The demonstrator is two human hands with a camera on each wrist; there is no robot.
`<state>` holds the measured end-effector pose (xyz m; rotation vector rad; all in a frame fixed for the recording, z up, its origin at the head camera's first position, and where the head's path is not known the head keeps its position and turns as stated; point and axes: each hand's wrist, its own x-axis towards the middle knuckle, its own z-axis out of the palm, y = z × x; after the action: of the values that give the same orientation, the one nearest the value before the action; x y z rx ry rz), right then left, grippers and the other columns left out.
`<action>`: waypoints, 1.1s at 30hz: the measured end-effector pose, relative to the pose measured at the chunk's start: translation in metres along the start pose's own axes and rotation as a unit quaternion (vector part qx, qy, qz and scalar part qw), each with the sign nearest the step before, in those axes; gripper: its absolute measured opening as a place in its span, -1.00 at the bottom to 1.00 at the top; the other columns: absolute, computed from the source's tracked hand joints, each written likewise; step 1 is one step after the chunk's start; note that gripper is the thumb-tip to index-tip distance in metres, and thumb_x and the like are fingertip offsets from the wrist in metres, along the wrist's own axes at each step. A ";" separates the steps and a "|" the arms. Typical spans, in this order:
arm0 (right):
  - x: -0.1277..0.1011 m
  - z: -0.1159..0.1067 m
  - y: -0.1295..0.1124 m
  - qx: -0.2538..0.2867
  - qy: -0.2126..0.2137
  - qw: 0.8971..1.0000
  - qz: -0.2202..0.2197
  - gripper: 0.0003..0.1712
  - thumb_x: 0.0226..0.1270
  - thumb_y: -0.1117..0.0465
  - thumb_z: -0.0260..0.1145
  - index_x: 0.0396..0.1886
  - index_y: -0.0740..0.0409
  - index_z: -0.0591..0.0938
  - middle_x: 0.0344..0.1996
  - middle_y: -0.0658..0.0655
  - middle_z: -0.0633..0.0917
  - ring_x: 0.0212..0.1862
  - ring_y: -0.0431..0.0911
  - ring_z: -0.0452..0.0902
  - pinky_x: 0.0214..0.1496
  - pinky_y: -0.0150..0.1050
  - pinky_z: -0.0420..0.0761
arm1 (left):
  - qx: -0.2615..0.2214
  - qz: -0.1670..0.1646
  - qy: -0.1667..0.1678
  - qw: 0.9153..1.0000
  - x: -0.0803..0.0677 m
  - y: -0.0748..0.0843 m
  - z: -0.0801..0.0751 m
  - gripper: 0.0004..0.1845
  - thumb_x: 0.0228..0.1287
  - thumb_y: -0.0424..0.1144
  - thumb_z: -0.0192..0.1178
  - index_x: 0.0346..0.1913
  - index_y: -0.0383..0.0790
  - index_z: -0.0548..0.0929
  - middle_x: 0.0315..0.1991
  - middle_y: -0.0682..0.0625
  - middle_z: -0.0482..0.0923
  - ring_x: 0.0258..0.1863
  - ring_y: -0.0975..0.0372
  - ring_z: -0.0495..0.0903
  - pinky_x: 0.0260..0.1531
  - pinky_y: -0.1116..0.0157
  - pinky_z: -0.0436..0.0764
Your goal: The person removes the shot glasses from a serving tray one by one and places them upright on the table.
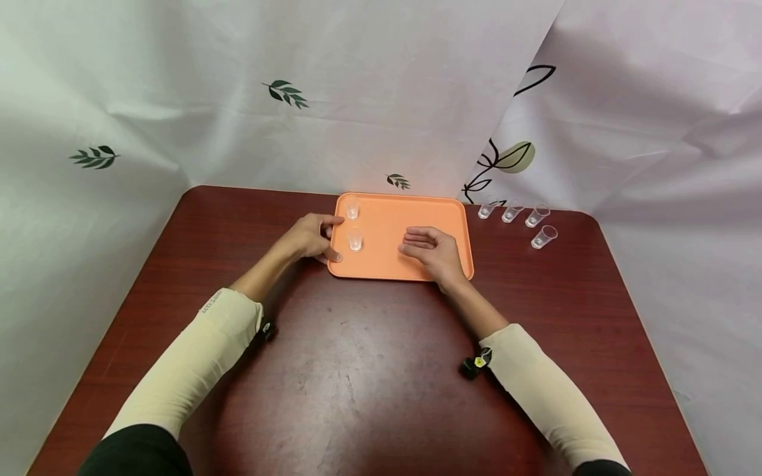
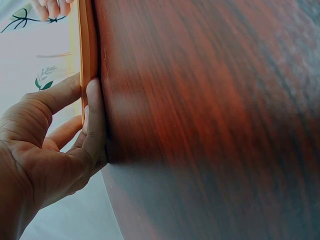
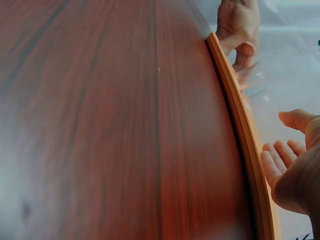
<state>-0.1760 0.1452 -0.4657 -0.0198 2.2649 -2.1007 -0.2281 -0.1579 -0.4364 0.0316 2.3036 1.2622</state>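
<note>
An orange tray (image 1: 381, 264) lies at the far side of the table. My left hand (image 1: 307, 238) holds its left edge, with thumb and a finger over the rim; in the left wrist view the other fingers (image 2: 95, 120) lie along the tray's side. Two small clear cups stand on the tray's left part: a rear cup (image 1: 352, 209) and a front cup (image 1: 355, 239). Over the right half of the tray is my right hand (image 1: 437, 254), fingers extended, palm turned left, nothing held. The right wrist view shows this hand (image 3: 295, 160) beside the tray rim (image 3: 245, 135).
Several more clear cups stand right of the tray, among them the nearest cup (image 1: 544, 237) and one by the tray's corner (image 1: 487, 210). The dark red wooden table (image 1: 357, 370) meets a white curtain (image 1: 238, 145) at the back.
</note>
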 end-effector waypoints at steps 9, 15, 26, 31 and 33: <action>0.003 0.020 -0.001 0.003 -0.017 1.000 -0.004 -0.44 0.34 0.41 0.65 0.30 0.44 0.75 0.18 0.45 0.83 0.05 -0.19 0.85 0.12 -0.43 0.88 | 0.001 0.000 0.001 1.000 0.000 0.000 0.000 0.10 0.11 -0.63 0.65 0.74 -0.19 0.43 0.04 -0.20 0.41 -0.35 0.21 0.64 -0.35 0.23 0.95; 0.005 0.035 0.000 -0.009 -0.029 1.000 -0.001 -0.46 0.36 0.38 0.66 0.30 0.39 0.77 0.17 0.39 0.84 0.15 -0.01 0.87 0.15 -0.41 0.88 | -0.001 0.000 -0.001 1.000 0.000 0.000 0.000 0.11 0.10 -0.64 0.65 0.74 -0.20 0.42 0.04 -0.19 0.40 -0.34 0.20 0.64 -0.35 0.23 0.95; 0.011 0.063 -0.005 -0.016 -0.048 0.999 0.003 -0.48 0.36 0.36 0.66 0.29 0.34 0.79 0.16 0.35 0.86 0.26 0.17 0.84 0.23 -0.32 0.88 | 0.005 -0.003 0.003 1.000 0.003 -0.001 0.000 0.09 0.09 -0.63 0.65 0.72 -0.20 0.45 0.05 -0.19 0.41 -0.36 0.21 0.65 -0.37 0.26 0.94; 0.013 0.073 -0.005 -0.017 -0.051 0.999 0.004 -0.49 0.35 0.36 0.66 0.28 0.31 0.80 0.16 0.35 0.86 0.26 0.17 0.84 0.28 -0.21 0.89 | 0.007 0.001 0.003 1.000 0.003 -0.001 0.000 0.09 0.09 -0.63 0.65 0.72 -0.20 0.45 0.05 -0.19 0.42 -0.34 0.21 0.65 -0.37 0.27 0.94; 0.014 0.076 -0.004 -0.020 -0.051 0.999 0.003 -0.48 0.36 0.35 0.66 0.29 0.30 0.80 0.17 0.35 0.86 0.26 0.18 0.84 0.31 -0.17 0.89 | 0.008 0.002 0.002 1.000 0.003 -0.001 -0.001 0.09 0.09 -0.62 0.65 0.73 -0.20 0.44 0.05 -0.19 0.42 -0.33 0.21 0.65 -0.37 0.27 0.94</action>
<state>-0.1860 0.0685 -0.4678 -0.1177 2.2445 -2.0034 -0.2304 -0.1582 -0.4380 0.0406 2.3183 1.2472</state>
